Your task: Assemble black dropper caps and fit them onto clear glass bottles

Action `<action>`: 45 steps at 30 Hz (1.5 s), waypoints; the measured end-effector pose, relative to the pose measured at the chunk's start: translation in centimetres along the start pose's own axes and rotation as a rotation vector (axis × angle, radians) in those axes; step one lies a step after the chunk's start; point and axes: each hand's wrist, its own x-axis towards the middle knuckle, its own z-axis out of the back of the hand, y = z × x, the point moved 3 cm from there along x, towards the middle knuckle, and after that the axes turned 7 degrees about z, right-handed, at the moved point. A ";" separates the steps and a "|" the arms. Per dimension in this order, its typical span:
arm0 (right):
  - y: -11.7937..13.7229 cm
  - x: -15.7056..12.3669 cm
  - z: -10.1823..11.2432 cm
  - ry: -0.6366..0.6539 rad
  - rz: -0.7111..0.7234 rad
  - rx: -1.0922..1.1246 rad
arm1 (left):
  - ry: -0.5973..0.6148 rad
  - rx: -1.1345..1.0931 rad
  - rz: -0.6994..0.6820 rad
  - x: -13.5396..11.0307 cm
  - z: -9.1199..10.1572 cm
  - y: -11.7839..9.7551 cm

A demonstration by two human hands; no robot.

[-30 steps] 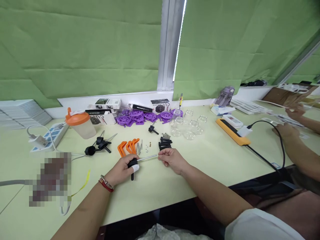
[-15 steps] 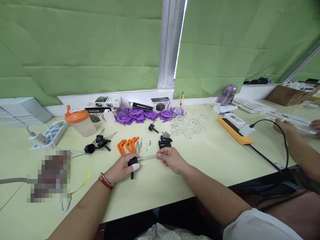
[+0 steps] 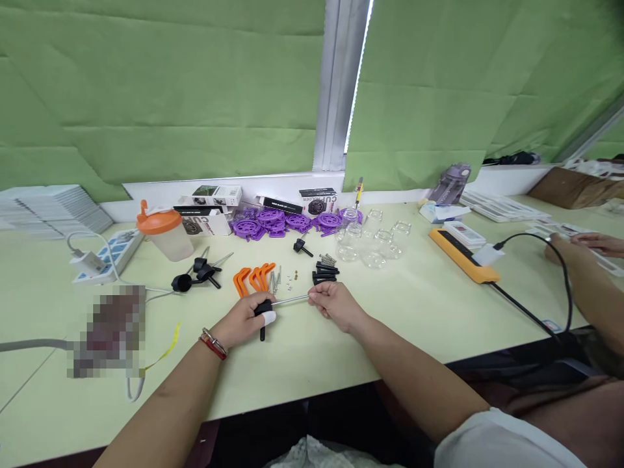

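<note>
Near the table's (image 3: 302,364) middle, I see my left hand (image 3: 242,320) clenched on a black knob (image 3: 264,309); its metal rod (image 3: 291,300) runs rightward over the tabletop to my right hand (image 3: 332,303), pinching the tip.

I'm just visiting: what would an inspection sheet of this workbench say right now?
Surface: pale yellow-green table, lit by the window.
Job's things: a black knob on a thin metal rod, lying level above the table.
Clutter: orange brackets, purple discs, clear glass jars, small black parts, an orange-lidded cup, printed boxes.
Grippers: left hand grips the knob; right hand pinches the rod's far end.
Cables: a black cable runs from the orange device; a white power strip lies at the left.
Surroundings: green blinds; another person's hands at the right.
</note>
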 end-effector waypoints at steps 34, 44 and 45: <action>-0.5 0.2 -0.2 0.093 0.148 -0.255 | 0.002 0.020 -0.047 0.5 -0.1 0.4; -0.7 0.2 -0.2 0.062 0.147 -0.135 | -0.041 0.062 -0.047 0.7 0.1 0.7; -0.6 0.1 -0.3 0.069 0.145 -0.125 | -0.053 0.056 -0.045 0.7 0.2 0.8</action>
